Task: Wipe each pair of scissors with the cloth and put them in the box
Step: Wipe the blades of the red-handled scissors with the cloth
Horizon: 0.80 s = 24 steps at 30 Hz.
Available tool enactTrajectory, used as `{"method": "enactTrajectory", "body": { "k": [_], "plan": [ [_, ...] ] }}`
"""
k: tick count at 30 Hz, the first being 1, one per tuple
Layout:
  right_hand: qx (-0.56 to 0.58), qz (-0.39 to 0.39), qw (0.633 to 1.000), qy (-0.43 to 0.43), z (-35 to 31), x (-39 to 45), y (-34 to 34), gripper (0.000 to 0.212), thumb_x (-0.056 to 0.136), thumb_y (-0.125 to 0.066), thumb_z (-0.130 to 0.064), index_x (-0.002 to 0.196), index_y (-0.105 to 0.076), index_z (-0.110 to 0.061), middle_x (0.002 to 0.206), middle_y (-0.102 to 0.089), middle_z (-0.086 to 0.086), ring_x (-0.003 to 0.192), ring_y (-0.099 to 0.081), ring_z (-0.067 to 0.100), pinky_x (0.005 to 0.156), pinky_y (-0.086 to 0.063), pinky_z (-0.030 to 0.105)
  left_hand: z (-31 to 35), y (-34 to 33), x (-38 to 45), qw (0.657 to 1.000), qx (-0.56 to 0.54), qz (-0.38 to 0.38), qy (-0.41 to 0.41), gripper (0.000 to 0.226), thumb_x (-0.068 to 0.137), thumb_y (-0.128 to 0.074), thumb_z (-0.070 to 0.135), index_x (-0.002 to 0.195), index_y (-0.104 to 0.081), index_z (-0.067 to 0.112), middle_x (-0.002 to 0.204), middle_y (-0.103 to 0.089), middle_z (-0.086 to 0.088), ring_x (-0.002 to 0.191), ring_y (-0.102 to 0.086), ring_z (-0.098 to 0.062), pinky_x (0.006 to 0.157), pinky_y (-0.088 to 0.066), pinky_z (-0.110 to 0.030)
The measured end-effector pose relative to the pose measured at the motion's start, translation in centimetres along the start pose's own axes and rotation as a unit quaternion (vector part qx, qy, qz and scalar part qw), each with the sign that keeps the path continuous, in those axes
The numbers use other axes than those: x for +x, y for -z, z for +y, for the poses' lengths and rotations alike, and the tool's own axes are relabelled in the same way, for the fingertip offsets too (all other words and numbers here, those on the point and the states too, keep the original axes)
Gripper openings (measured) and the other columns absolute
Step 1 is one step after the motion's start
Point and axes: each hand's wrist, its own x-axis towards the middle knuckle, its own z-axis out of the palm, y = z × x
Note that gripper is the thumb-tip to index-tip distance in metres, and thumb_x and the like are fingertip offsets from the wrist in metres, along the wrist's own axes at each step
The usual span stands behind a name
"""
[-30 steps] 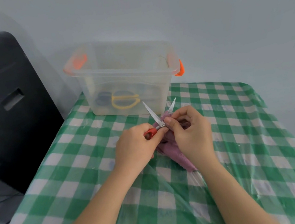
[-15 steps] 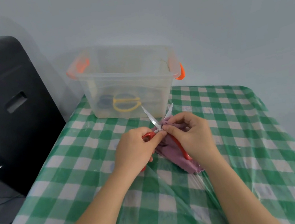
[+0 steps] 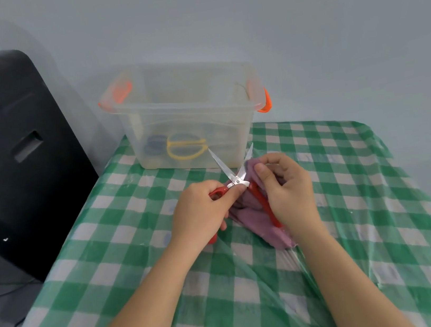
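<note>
Since a moment ago the right hand point(image 3: 287, 189) has slid its purple cloth point(image 3: 257, 213) up the right blade, pinching it there; the left hand point(image 3: 202, 212) grips the red-handled scissors point(image 3: 234, 178), blades spread, just before the clear box point(image 3: 188, 117).

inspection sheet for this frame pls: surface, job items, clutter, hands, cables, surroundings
Surface: table under a green-white checked cover, wrinkled at the near edge.
Job's things: red-handled scissors, blades open; purple cloth beneath; clear box holds yellow-handled scissors and a darker pair.
Clutter: nothing seen.
Hands: left hand grips a red handle; right hand pinches the cloth by one blade.
Cables: nothing seen.
Surroundings: black cabinet on the left, pale wall behind.
</note>
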Motion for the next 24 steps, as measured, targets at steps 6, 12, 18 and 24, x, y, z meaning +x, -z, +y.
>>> {"method": "enactTrajectory", "body": {
  "k": [6,12,18,24],
  "plan": [
    [0.007,-0.059,0.998,-0.008,0.0,-0.1,-0.3,0.027,0.085,-0.069,0.001,0.077,-0.069,-0.025,0.081,-0.072,-0.021,0.083,-0.068,0.001,0.077,-0.051,0.014,0.0,-0.2,-0.3,1.000,0.023,0.003,-0.006,0.037,0.086,-0.063,0.051,0.074,-0.068,0.017,0.050,-0.062,-0.006,0.041,-0.059,-0.017,0.052,-0.051,-0.038],
    [-0.056,-0.004,0.998,-0.001,0.0,-0.5,-1.3,0.022,0.093,-0.062,-0.009,0.083,-0.058,-0.028,0.081,-0.070,-0.010,0.077,-0.065,0.002,0.065,-0.048,0.012,0.4,-0.7,-0.6,0.999,0.031,0.012,-0.016,0.040,0.088,-0.061,0.049,0.082,-0.070,0.011,0.053,-0.062,-0.006,0.038,-0.056,-0.010,0.042,-0.043,-0.026],
    [-0.049,0.042,0.998,0.006,0.3,-0.5,-0.9,0.011,0.099,-0.053,-0.016,0.091,-0.053,-0.023,0.072,-0.064,-0.006,0.061,-0.059,0.004,0.056,-0.044,0.018,0.5,-0.9,-0.7,1.000,0.012,0.002,-0.024,0.042,0.085,-0.064,0.051,0.069,-0.066,0.012,0.049,-0.060,-0.007,0.039,-0.058,-0.017,0.049,-0.050,-0.034],
    [0.011,-0.043,0.999,-0.021,-0.3,-0.1,-0.2,0.019,0.088,-0.066,-0.001,0.084,-0.063,-0.019,0.082,-0.070,-0.011,0.076,-0.064,-0.005,0.070,-0.047,0.009,0.3,-0.5,-0.5,1.000,0.009,0.003,-0.006,0.045,0.085,-0.063,0.053,0.066,-0.065,0.012,0.048,-0.060,-0.007,0.039,-0.058,-0.020,0.045,-0.047,-0.033]
  ]
}}
